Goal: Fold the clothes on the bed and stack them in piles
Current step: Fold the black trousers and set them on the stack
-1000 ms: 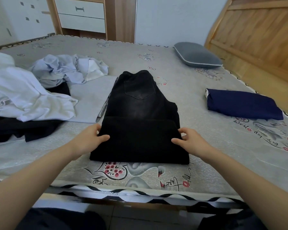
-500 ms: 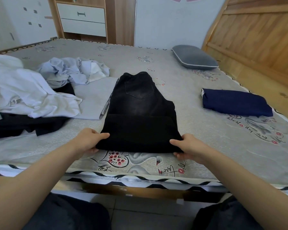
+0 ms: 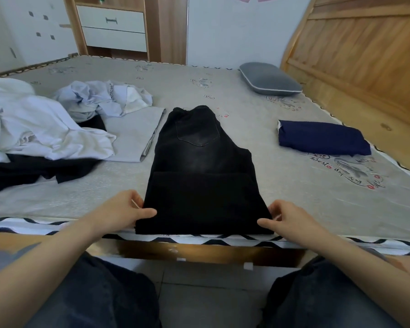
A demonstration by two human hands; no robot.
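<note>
Black jeans [image 3: 202, 166] lie half folded on the bed [image 3: 294, 185], their near fold at the front edge. My left hand [image 3: 126, 210] pinches the fold's near left corner, thumb on top. My right hand [image 3: 287, 218] grips the near right corner the same way. A folded navy garment [image 3: 322, 138] lies to the right. At the left sits a heap: a white garment [image 3: 45, 129], a crumpled pale blue shirt [image 3: 102, 98], a black garment [image 3: 31, 170] underneath, and a flat grey piece [image 3: 135, 136].
A grey pillow [image 3: 269, 79] rests at the far right by the wooden headboard [image 3: 365, 55]. A drawer unit [image 3: 111, 27] stands beyond the bed. My legs in dark trousers show below the bed's edge, over a tiled floor.
Both hands have pulled the folded jeans toward me, so the near fold now reaches the bed's front edge. The view has drawn back and tilted down.
</note>
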